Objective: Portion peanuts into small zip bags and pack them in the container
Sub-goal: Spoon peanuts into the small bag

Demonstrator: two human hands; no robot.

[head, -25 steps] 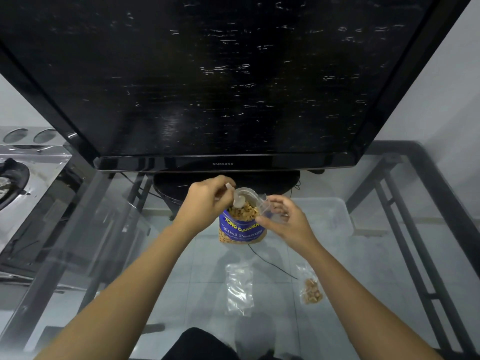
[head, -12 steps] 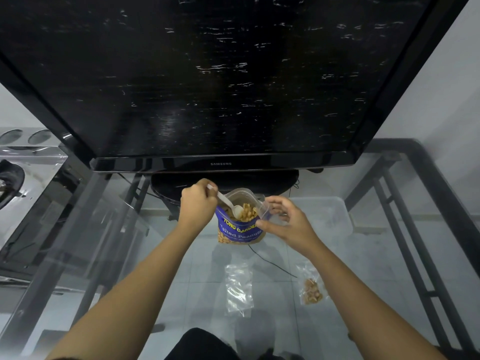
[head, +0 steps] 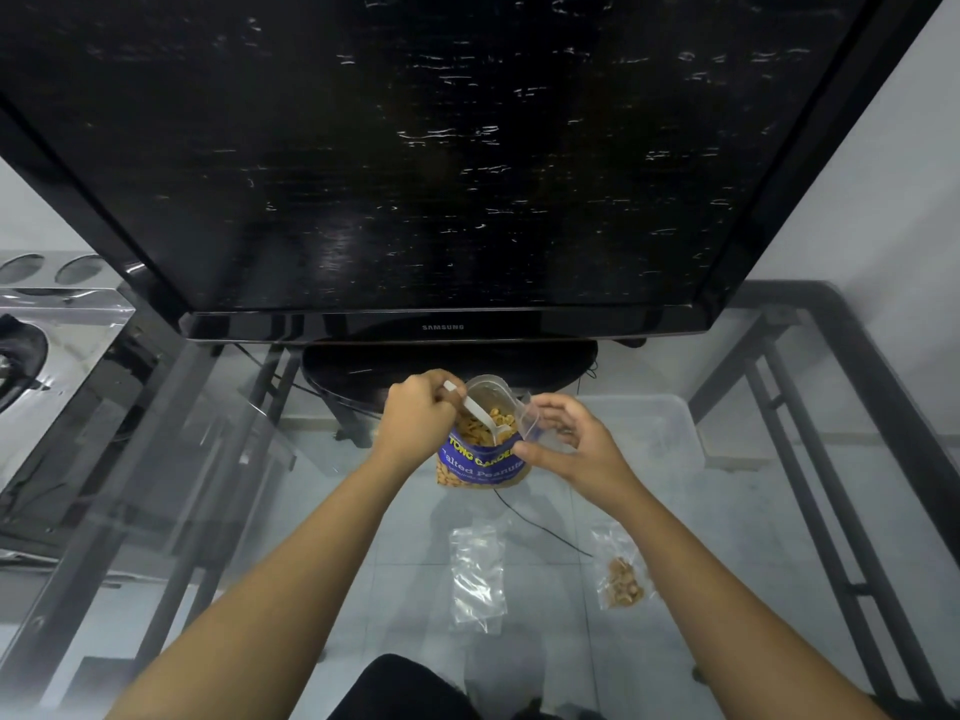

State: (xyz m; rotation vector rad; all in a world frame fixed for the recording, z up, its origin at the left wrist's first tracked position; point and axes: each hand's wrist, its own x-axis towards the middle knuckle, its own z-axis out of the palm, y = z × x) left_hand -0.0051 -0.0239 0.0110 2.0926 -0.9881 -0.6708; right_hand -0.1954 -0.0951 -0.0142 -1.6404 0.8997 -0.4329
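Spoon (head: 475,407), white plastic, now lowered into blue peanut bag (head: 483,466), left hand (head: 418,415) fingers curled round it; right hand (head: 571,449) fingers pinch clear zip bag (head: 532,419): scooping.

peanut bag (head: 480,462) before tv (head: 441,158); container (head: 649,428) right.

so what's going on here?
A person is portioning peanuts at a glass table. The left hand grips a white plastic spoon, its bowl down in the open Tong Garden salted peanuts bag. The right hand pinches a small clear zip bag open beside it. A zip bag with peanuts and an empty zip bag lie on the glass nearer the person. The clear plastic container sits to the right, no bags visible in it.
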